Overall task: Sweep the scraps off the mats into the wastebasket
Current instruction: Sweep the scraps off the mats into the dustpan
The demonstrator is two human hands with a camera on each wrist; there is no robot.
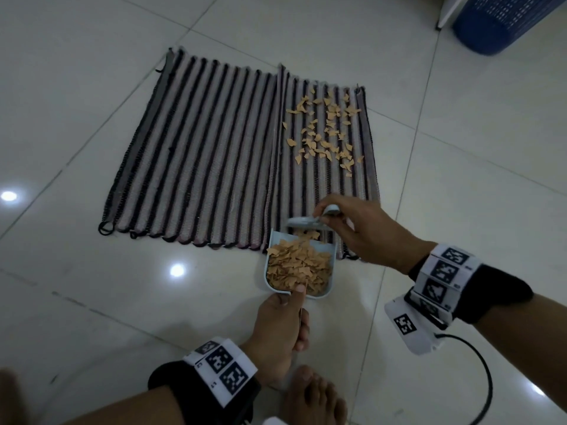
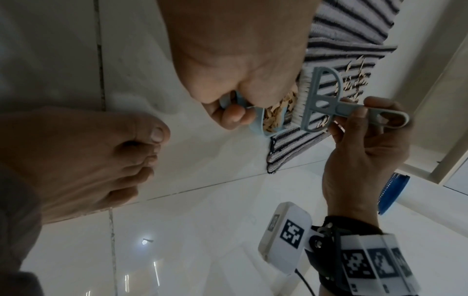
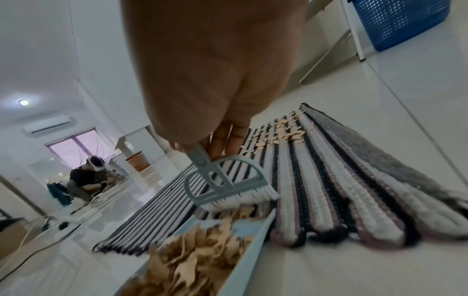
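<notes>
Two striped mats lie side by side on the tile floor; the left mat (image 1: 199, 154) is bare. Tan paper scraps (image 1: 325, 130) litter the far half of the right mat (image 1: 322, 185). A light blue dustpan (image 1: 325, 247) heaped with scraps sits at the right mat's near edge. My left hand (image 1: 291, 317) grips its handle, thumb on top. My right hand (image 1: 337, 223) grips the handle of a small grey-blue brush (image 1: 303, 222), whose white bristles (image 3: 240, 200) stand at the pan's mouth. The blue wastebasket (image 1: 503, 23) stands far right, off the mats.
My bare foot (image 1: 310, 397) rests on the floor just behind the left hand. A black cable (image 1: 481, 378) loops from the right wrist. A white furniture leg (image 1: 448, 13) stands beside the wastebasket. A person (image 3: 86, 180) sits far across the room.
</notes>
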